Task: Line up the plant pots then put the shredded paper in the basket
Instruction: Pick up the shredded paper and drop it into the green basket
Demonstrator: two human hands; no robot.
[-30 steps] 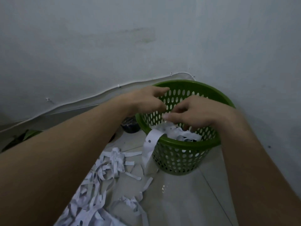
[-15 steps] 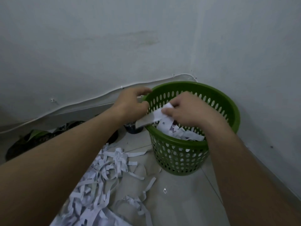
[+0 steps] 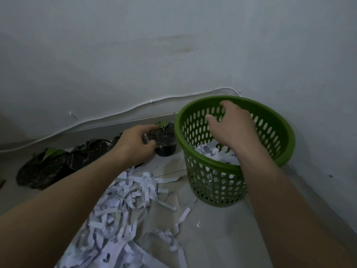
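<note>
A green perforated basket [image 3: 274, 120] stands on the floor in the corner, with some shredded paper [image 3: 210, 152] inside. My right hand [image 3: 231, 128] hovers over the basket's mouth, fingers spread and empty. Just left of the basket, my left hand [image 3: 135, 144] curls around the side of a small black plant pot [image 3: 167, 141] holding a green seedling. More black plant pots [image 3: 48, 167] sit in a row along the wall further left. A large heap of white paper strips [image 3: 123, 202] lies on the floor under my left forearm.
A thin white cable [image 3: 116, 113] runs along the base of the wall behind the pots. The right wall [image 3: 318, 93] meets the floor close behind the basket. Loose strips [image 3: 182, 216] lie scattered on the tiles in front of the basket.
Both hands let go of the paper strip, which dropped into the basket. My left hand moved left and down onto the pot; my right hand opened above the basket.
</note>
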